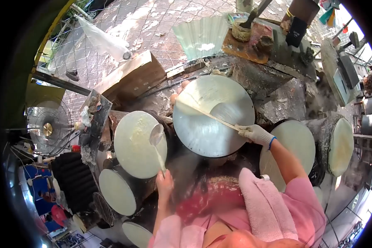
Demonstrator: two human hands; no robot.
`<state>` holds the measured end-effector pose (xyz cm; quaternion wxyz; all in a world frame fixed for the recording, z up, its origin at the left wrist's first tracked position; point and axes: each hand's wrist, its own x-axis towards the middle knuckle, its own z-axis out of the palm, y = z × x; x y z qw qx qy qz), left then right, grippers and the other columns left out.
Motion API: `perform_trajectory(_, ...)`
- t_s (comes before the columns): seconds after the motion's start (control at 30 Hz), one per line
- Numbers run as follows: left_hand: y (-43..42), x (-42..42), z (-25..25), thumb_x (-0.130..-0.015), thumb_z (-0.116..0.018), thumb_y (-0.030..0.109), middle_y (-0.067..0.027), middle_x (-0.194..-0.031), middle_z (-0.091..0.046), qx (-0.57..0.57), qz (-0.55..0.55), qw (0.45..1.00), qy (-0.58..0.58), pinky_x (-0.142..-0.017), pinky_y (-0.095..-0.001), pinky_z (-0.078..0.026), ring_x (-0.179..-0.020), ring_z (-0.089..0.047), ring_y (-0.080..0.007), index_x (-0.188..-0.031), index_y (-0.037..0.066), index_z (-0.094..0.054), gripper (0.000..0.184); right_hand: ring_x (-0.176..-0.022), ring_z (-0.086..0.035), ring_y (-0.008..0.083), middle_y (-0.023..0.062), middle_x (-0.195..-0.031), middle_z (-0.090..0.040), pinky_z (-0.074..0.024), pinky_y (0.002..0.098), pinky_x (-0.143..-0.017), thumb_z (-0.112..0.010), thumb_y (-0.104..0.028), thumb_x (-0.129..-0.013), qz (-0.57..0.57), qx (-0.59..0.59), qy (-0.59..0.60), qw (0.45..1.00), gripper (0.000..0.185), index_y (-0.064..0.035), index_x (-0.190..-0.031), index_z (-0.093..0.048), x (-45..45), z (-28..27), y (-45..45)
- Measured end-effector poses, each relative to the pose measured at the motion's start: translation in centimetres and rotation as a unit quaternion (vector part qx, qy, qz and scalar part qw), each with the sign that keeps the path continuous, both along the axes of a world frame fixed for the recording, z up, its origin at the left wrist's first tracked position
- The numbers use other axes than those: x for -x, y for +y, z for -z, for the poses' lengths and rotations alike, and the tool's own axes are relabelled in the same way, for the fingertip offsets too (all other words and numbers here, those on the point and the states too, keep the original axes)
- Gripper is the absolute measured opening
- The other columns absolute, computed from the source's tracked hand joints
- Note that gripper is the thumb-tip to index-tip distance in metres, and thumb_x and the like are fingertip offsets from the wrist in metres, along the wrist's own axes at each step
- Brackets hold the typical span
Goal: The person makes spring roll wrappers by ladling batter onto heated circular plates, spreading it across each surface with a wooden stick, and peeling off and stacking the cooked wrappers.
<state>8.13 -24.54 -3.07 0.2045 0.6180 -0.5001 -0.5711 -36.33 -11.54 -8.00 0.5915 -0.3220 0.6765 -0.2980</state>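
In my left hand (165, 184) is the handle of a ladle (156, 135). Its bowl is over the right side of a round griddle (132, 159) coated with a thin pale layer. My right hand (256, 135), in a white glove with a blue cuff, grips one end of a long thin wooden stick (212, 116). That stick reaches across a larger round griddle (206, 142) in the middle. A pale layer (208, 89) covers the upper part of this griddle, while its lower part shows bare shiny metal.
More pale-topped round griddles (295, 140) stand right and lower left. Behind are a cardboard box (132, 78), eggs (179, 91), a tub with a brush (241, 31) and a wire fence (153, 16). A fan (47, 129) stands left. Steam drifts near my arms.
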Motion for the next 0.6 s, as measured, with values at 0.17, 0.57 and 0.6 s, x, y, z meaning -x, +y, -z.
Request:
perform_trajectory(0.17, 0.5, 1.3, -2.3, -0.099, -0.052, 0.017, 0.0031, -0.063, -0.045, -0.015, -0.011, 1.000, 0.009, -0.044, -0.0226, -0.033, -0.051, -0.041, -0.0036, -0.084, 0.007, -0.050, 0.019, -0.070, -0.054, 0.0063, 0.0020, -0.113, -0.069, -0.0475, 0.0239, -0.065, -0.064, -0.033, -0.095, 0.058, 0.134, 0.095, 0.985, 0.040, -0.0100, -0.128, -0.064, 5.7, 1.5, -2.0)
perform_trajectory(0.57, -0.3, -0.4, 0.8, -0.099, -0.055, 0.020, 0.0002, -0.061, -0.048, 0.069, 0.042, 0.990, -0.112, -0.040, -0.0283, -0.034, -0.044, -0.042, -0.0083, -0.082, 0.006, -0.048, 0.023, -0.071, -0.051, 0.0058, 0.0010, -0.095, -0.071, -0.0461, 0.0229, -0.067, -0.067, -0.032, -0.092, -0.022, 0.093, 0.104, 0.990, 0.043, -0.0086, -0.128, -0.063, 6.7, 2.2, -5.0)
perform_trajectory(0.6, -1.1, -0.5, 1.8, -0.098, -0.055, 0.021, -0.0054, -0.061, -0.050, 0.131, 0.076, 0.977, -0.148, -0.044, -0.0332, -0.037, -0.046, -0.045, -0.0167, -0.083, 0.004, -0.049, 0.024, -0.068, -0.051, 0.0063, 0.0006, -0.094, -0.071, -0.0459, 0.0231, -0.064, -0.067, -0.032, -0.092, -0.083, 0.127, 0.136, 0.979, 0.042, -0.0097, -0.128, -0.064, 7.2, 4.8, -5.1)
